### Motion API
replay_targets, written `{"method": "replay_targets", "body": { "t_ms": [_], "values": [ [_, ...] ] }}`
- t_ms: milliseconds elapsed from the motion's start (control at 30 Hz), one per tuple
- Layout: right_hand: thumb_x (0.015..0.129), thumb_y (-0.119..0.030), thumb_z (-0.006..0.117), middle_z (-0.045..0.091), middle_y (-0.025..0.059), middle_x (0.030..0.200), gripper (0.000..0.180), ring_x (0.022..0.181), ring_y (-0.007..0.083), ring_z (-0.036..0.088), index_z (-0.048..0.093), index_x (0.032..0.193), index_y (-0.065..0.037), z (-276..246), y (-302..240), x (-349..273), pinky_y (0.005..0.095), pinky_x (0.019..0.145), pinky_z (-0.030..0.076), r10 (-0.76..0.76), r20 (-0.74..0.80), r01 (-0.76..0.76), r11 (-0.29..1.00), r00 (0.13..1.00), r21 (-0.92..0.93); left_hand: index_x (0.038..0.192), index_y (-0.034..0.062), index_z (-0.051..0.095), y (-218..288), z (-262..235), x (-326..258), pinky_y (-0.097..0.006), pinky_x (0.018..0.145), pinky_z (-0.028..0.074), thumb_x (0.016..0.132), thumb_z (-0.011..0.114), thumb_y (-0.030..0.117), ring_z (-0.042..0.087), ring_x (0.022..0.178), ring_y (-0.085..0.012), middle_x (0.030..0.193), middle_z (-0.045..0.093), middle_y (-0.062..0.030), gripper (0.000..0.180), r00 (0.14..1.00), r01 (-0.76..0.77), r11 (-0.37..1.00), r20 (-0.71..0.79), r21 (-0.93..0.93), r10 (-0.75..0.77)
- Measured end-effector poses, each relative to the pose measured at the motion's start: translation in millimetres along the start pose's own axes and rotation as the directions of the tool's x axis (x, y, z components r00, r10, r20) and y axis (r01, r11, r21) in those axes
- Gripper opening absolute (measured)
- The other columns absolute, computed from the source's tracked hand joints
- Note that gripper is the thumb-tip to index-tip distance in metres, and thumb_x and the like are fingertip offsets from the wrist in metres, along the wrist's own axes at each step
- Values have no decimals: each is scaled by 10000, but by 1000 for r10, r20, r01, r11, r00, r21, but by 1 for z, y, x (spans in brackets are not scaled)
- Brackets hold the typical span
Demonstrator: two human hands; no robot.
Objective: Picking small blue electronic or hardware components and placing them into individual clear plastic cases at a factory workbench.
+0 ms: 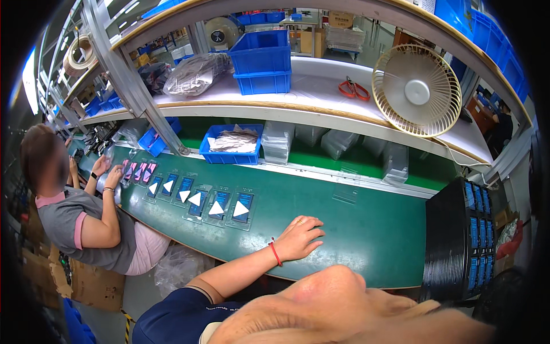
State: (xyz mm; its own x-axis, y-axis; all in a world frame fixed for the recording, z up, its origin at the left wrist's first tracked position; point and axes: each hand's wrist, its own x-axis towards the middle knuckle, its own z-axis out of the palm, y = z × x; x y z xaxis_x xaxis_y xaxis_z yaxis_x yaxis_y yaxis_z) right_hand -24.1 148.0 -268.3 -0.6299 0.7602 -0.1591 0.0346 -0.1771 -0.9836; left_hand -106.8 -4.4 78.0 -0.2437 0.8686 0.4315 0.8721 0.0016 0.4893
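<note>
My left hand (299, 238) rests palm down on the green bench top (372, 246), fingers stretched out and a little apart, holding nothing. A red cord bracelet (275, 253) circles its wrist. To its left runs a row of clear plastic blister trays, each with a dark blue flat piece and a white triangle; the closest blister tray (241, 210) lies apart from my fingertips. A clear, see-through tray (345, 194) lies further back on the bench. My right hand is out of the picture.
At the right end stand stacked black trays (452, 241) holding blue pieces. A blue bin (232, 144) of white paper pieces and stacked clear trays (278, 142) line the back. The shelf above carries a fan (417, 92) and red-handled cutters (353, 89). A co-worker (86, 212) works at left.
</note>
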Motion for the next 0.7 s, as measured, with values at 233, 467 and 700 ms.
{"method": "replay_targets", "body": {
  "t_ms": [233, 467, 700],
  "values": [
    [988, -245, 358, 444, 120, 1389, 442, 1278, 269, 413, 391, 1383, -49, -10, 13, -7, 363, 1065, 344, -37, 73, 51, 975, 997, -216, 994, 80, 625, -2, 2, -2, -433, 987, 370, 807, 669, 199, 500, 1128, -280, 1136, 558, -103, 226, 1000, -8, 1000, -12, 1, 8],
    [987, -244, 350, 453, 113, 1382, 438, 1273, 260, 421, 398, 1379, -53, -15, 20, -8, 355, 1056, 357, -56, 166, 122, 902, 984, -413, 994, 83, 626, -2, 2, 0, -431, 986, 367, 803, 672, 199, 500, 1123, -275, 1124, 555, -102, 229, 1000, -10, 1000, -14, -6, 10],
    [987, -243, 343, 462, 107, 1376, 435, 1267, 251, 428, 406, 1375, -56, -36, 14, -7, 348, 1047, 369, -84, 239, 217, 759, 967, -614, 992, 88, 632, -3, 2, -4, -430, 995, 353, 801, 672, 195, 503, 1106, -276, 1113, 555, -96, 223, 999, -25, 999, -32, -32, 24]
  ]
}}
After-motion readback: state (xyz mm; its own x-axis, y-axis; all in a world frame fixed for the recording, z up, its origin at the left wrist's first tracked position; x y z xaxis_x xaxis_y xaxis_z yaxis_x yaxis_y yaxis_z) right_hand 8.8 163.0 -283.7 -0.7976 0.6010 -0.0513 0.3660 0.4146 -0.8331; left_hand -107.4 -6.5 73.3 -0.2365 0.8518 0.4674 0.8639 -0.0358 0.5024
